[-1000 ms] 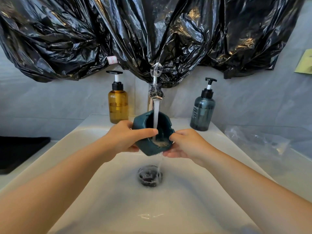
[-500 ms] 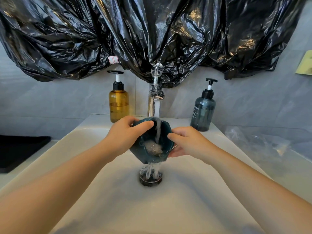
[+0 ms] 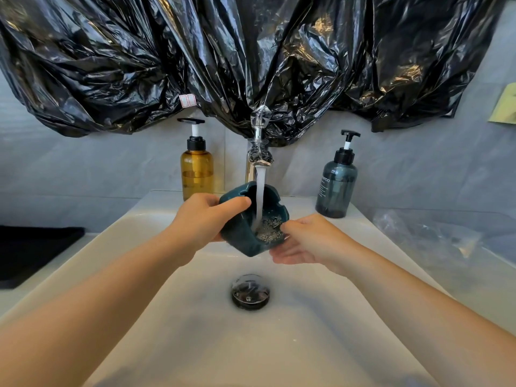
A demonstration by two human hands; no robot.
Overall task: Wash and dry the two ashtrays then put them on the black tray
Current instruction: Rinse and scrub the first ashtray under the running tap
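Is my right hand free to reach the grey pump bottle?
Probably yes, once it lets go: the right hand helps the left hand hold the ashtray, and nothing stands between it and the bottle.

You've got one dark teal ashtray point(image 3: 240, 233) held up at centre, squarish with a notched rim, tipped so its opening faces you and leans toward 3 o'clock, water point(image 3: 259, 196) foaming inside. The black tray point(image 3: 33, 252) lies flat on the surface point(image 3: 16, 300) at 9 o'clock, well apart.
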